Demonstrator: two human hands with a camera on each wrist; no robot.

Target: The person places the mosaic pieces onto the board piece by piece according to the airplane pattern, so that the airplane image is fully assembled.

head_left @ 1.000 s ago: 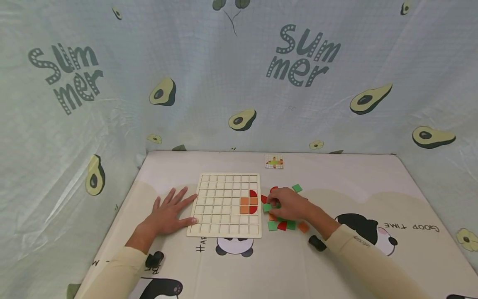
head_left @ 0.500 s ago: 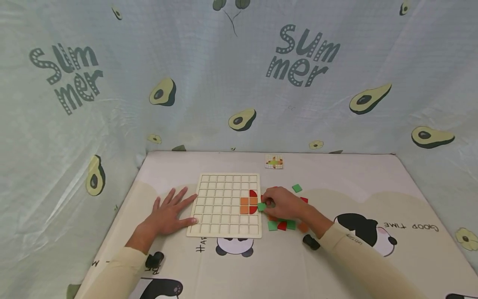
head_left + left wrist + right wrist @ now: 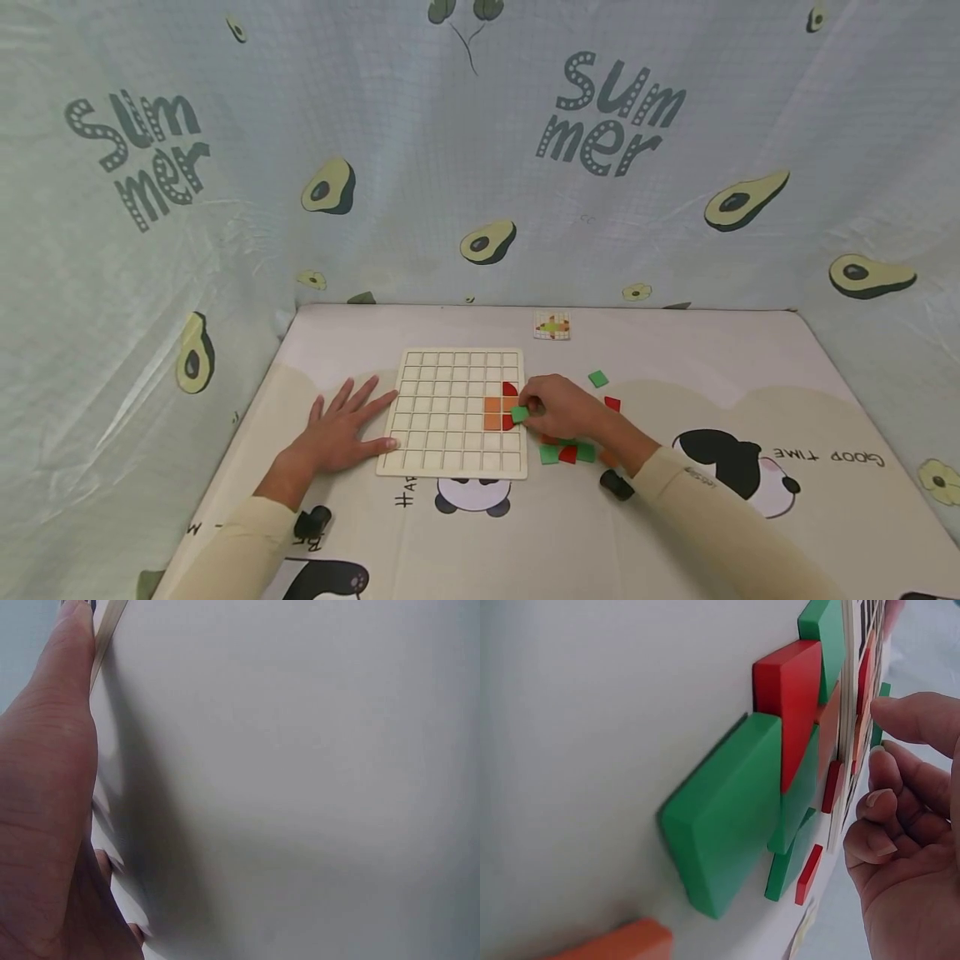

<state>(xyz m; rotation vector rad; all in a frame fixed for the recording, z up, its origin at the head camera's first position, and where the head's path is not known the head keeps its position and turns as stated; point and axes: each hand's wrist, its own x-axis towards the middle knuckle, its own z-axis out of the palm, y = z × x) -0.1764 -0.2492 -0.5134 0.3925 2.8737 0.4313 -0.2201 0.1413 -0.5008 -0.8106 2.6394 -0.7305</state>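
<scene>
A pale square grid board [image 3: 438, 400] lies on the table, with two red rounded tiles [image 3: 509, 388] and several orange square tiles [image 3: 492, 421] in its right columns. My left hand [image 3: 339, 429] lies flat with spread fingers, forefinger and thumb at the board's left edge. Between thumb and forefinger, my right hand [image 3: 564, 408] pinches a green square tile [image 3: 519, 414] over the board's right edge, overlapping the orange and red tiles there. The right wrist view shows the pinched green tile [image 3: 879, 727] partly hidden by the fingertips. In the left wrist view, the left thumb [image 3: 64, 667] touches the board's edge.
Loose green tiles [image 3: 550, 454], red tiles [image 3: 567, 454] and orange ones lie right of the board, partly under the right hand. A lone green tile [image 3: 597, 379] sits farther back. Behind the board lies a small pattern card [image 3: 552, 326]. Printed cloth forms the walls.
My right hand has moved left with the green tile, from the loose tiles beside the board to over its right edge. The left hand stays in place.
</scene>
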